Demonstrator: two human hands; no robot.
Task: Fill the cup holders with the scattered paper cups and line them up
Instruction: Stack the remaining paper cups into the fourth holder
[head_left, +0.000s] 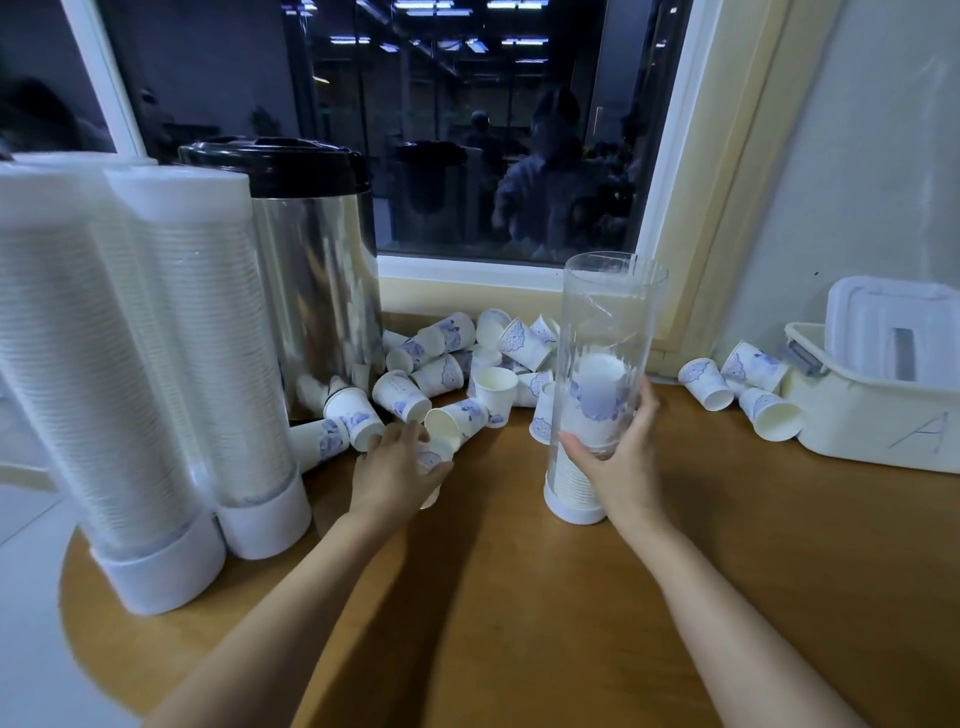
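Fingers of the left hand (397, 470) curl round a paper cup (435, 458) at the near side of the scattered cups (467, 364) along the bench's (519, 597) back edge. The right hand (618, 457) grips the upright, partly filled cup holder (608, 322) mid-bench. Two full holders (171, 364) stand at the left edge.

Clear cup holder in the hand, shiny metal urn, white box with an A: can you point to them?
clear cup holder (615, 312): head view, empty upper wall of the tube.
metal urn (317, 291): head view, shiny steel side.
white box (852, 415): head view, front wall beside the A.
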